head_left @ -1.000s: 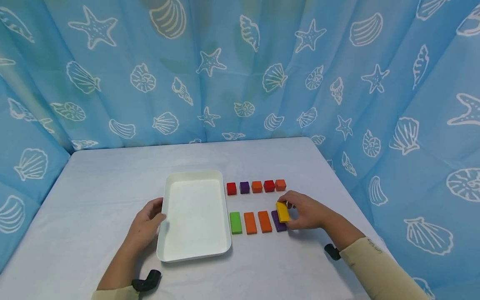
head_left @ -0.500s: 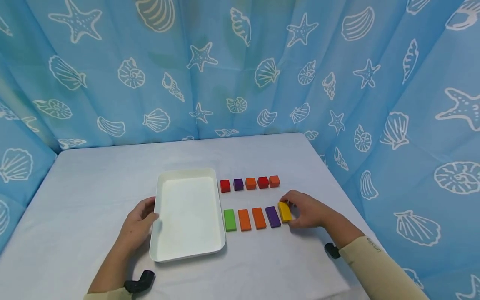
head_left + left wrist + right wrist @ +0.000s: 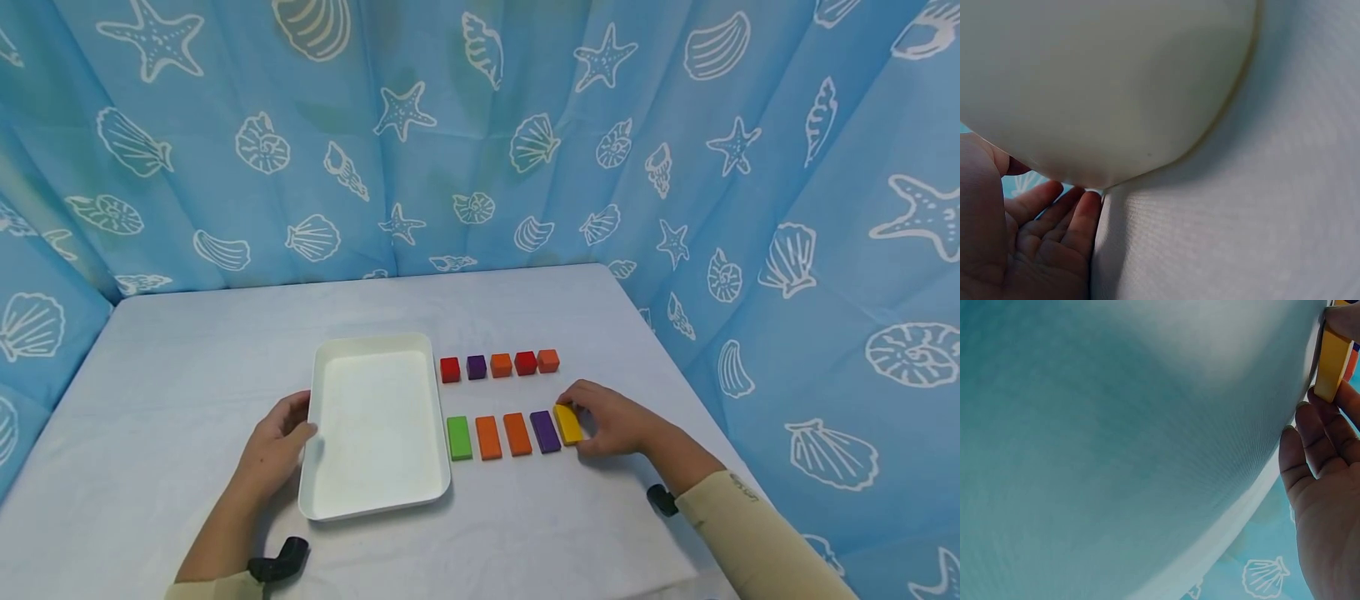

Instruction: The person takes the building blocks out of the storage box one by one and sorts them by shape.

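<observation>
At the right end of the front row, my right hand (image 3: 611,421) pinches a yellow rectangular block (image 3: 568,425) between thumb and fingertips. The block stands just beside a purple rectangular block (image 3: 545,432), low at the cloth. In the right wrist view the yellow block (image 3: 1332,365) is held by its two ends. My left hand (image 3: 276,442) holds the left edge of a white tray (image 3: 375,505), thumb at the rim. Fingertips (image 3: 1090,203) touch the tray's side in the left wrist view. Nothing lies in the tray.
Leftward in the front row lie two orange blocks (image 3: 517,434) and a green block (image 3: 460,438). Behind them runs a row of small cubes: red (image 3: 450,370), purple (image 3: 476,367), orange (image 3: 501,365), red and orange. A blue shell-print curtain (image 3: 450,150) surrounds the white-covered table (image 3: 210,350).
The yellow block has moved from above the purple block to its right side and down to the cloth, then slightly left. The left hand stays on the tray. The head view has shifted slightly.
</observation>
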`<state>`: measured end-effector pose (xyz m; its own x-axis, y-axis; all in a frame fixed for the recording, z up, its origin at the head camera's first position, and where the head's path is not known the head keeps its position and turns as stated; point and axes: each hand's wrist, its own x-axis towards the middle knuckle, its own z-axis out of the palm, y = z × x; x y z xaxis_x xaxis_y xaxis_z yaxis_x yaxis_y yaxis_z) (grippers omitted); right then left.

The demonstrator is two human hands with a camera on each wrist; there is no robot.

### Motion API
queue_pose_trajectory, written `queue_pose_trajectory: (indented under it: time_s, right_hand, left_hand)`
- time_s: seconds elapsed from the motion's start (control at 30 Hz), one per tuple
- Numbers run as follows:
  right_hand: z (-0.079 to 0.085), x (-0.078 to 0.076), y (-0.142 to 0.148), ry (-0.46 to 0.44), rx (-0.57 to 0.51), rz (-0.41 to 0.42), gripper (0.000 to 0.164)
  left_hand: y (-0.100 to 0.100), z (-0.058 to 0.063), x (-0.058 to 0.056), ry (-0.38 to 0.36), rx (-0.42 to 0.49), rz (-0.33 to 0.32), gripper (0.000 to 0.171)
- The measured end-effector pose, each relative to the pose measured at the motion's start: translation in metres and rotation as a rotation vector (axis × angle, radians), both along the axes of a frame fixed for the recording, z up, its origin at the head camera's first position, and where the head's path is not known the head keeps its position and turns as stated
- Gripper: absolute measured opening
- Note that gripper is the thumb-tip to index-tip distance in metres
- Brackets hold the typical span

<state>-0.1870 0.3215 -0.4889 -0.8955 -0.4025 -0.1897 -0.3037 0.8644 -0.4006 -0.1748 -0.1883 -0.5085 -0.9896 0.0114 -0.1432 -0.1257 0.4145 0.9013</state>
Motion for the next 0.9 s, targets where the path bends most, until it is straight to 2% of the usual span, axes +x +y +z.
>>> queue_pose_trajectory:
  time_s: [0.73, 0.9]
  right_hand:
    - [-0.0005, 0.0022, -0.0013, -0.015, 0.003, -0.009, 0.072]
    - [-0.0001, 0.0013, -0.0012, -0.033, -0.002, -0.011, 0.079]
  left_hand:
    - [-0.0020, -0.0016, 0.0005, -0.006, 0.000, -0.012, 0.061]
    - [-0.0019, -0.0007, 0.0002, -0.008, -0.003, -0.011, 0.061]
